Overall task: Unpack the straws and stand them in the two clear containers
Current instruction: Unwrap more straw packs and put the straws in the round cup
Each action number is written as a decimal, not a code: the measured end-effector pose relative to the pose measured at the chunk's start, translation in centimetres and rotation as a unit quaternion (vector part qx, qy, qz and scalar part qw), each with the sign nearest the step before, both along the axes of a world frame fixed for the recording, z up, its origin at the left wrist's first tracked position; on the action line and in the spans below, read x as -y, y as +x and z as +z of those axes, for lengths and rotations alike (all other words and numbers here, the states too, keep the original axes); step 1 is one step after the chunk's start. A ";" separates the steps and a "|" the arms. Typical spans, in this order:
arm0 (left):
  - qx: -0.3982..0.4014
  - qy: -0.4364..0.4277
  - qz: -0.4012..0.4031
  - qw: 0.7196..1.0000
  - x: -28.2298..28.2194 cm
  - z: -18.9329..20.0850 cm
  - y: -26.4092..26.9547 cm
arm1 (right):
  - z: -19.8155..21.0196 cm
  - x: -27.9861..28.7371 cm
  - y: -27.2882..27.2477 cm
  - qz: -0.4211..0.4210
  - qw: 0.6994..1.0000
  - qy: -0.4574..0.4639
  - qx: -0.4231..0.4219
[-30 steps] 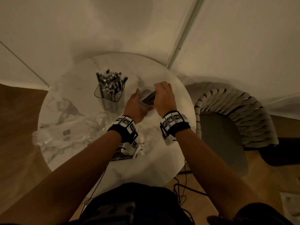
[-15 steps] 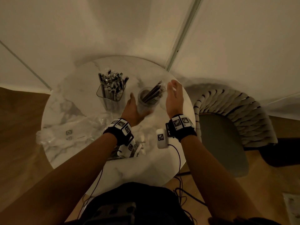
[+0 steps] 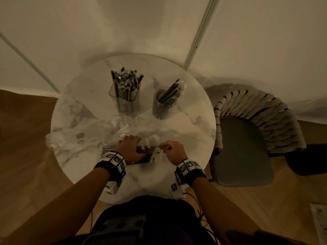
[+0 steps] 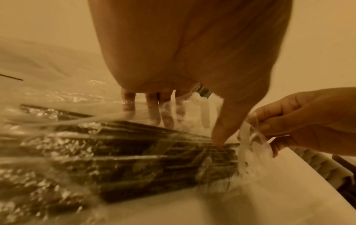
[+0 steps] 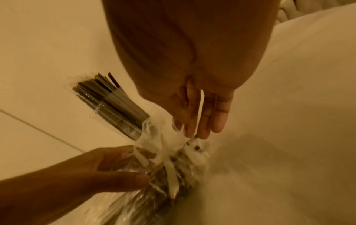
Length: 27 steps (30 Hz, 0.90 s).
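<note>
A square clear container packed with dark wrapped straws stands at the back of the round marble table. To its right, a round clear container holds a few straws leaning right. A plastic pack of dark straws lies near the front edge. My left hand grips the pack, thumb pressing on top. My right hand pinches white wrapper ends at the pack's open end.
Crumpled clear plastic packaging covers the table's left side. A woven-back chair stands close on the right. White walls rise behind the table. A wood floor lies to both sides.
Both hands left the round container and came back to the near edge. Straws now lean inside that container. The left hand took the pack and the right pinched its wrapper ends.
</note>
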State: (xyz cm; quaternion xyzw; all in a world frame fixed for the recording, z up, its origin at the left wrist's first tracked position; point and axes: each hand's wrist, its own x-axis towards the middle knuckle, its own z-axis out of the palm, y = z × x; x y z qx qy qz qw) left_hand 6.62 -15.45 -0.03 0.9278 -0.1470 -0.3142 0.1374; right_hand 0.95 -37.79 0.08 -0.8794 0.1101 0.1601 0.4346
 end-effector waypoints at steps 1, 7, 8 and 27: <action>0.006 0.009 -0.003 1.000 0.0 -0.1 -0.1 | -0.1 -0.3 -0.1 0.006 1.000 -0.002 -0.001; 0.018 0.054 -0.016 0.998 0.5 -0.8 -0.5 | -0.3 -1.6 -0.1 0.012 1.000 -0.023 0.012; 0.019 0.053 -0.017 0.998 0.5 -0.9 -0.6 | -0.4 -1.8 -0.1 0.015 0.999 -0.039 0.016; -0.028 -0.076 0.035 0.996 0.2 -1.8 0.7 | 0.5 -3.1 1.3 0.172 0.971 -0.166 0.009</action>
